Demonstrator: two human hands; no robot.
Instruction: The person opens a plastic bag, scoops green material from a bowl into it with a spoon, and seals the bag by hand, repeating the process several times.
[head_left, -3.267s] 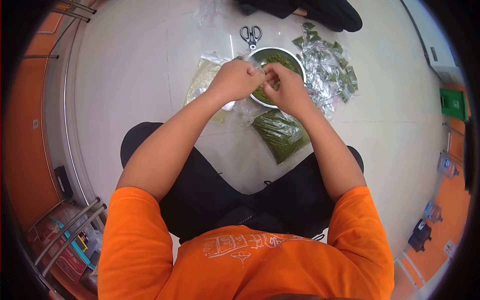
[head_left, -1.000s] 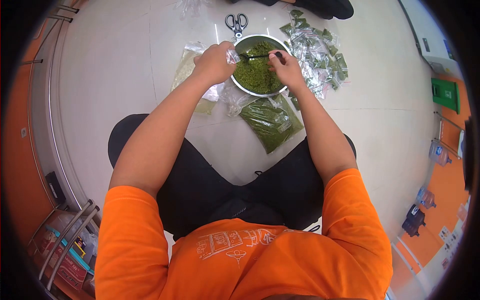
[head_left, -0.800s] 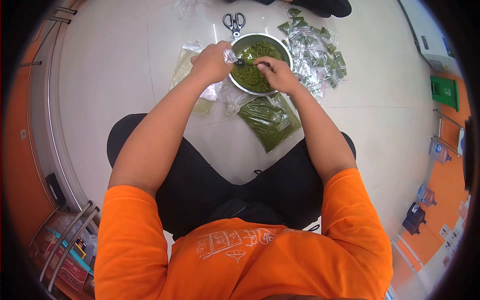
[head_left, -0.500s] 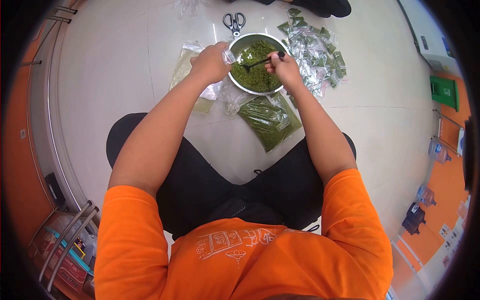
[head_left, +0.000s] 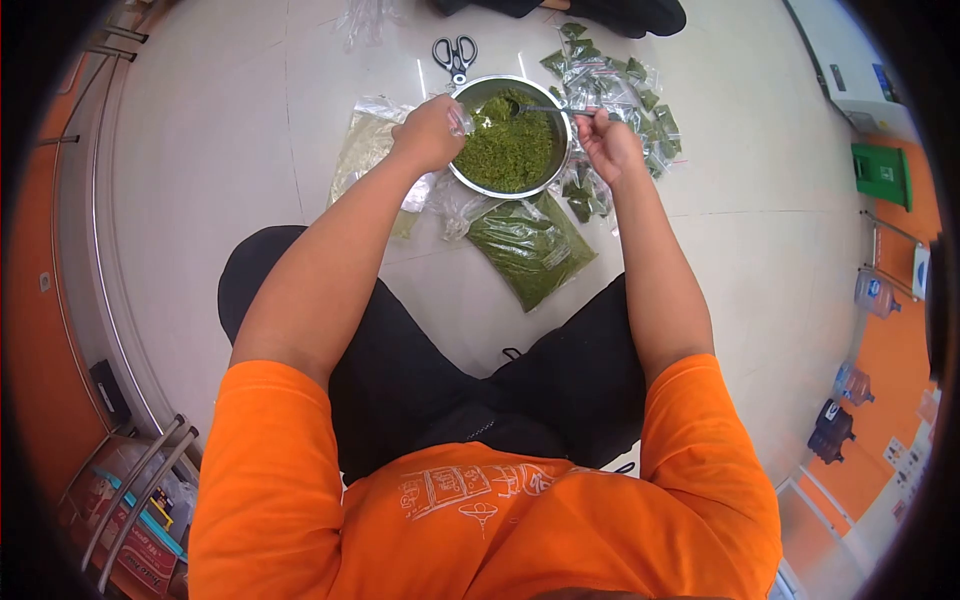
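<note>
A metal bowl (head_left: 512, 194) of chopped green leafy stuff (head_left: 512, 155) sits on the floor ahead of me. My left hand (head_left: 428, 137) is at its left rim, fingers closed on a small clear plastic bag (head_left: 461, 119). Beyond the right rim, my right hand (head_left: 612, 148) grips the handle of a dark spoon (head_left: 555, 109). The spoon's head lies over the upper part of the green stuff and seems to carry some. Close below the bowl is a large clear bag (head_left: 530, 250) filled with the same green material.
Several small filled green packets (head_left: 655, 130) are heaped right of the bowl. Scissors (head_left: 455, 60) lie just beyond it. A pack of clear bags (head_left: 365, 150) is under my left forearm, with crumpled plastic (head_left: 455, 205) beside it. Another person's dark-clothed leg (head_left: 630, 15) shows at the top.
My right hand has moved right, drawing the spoon handle out past the bowl's rim. The spoon's head has shifted up and right within the bowl. My left hand keeps the small bag at the rim.
</note>
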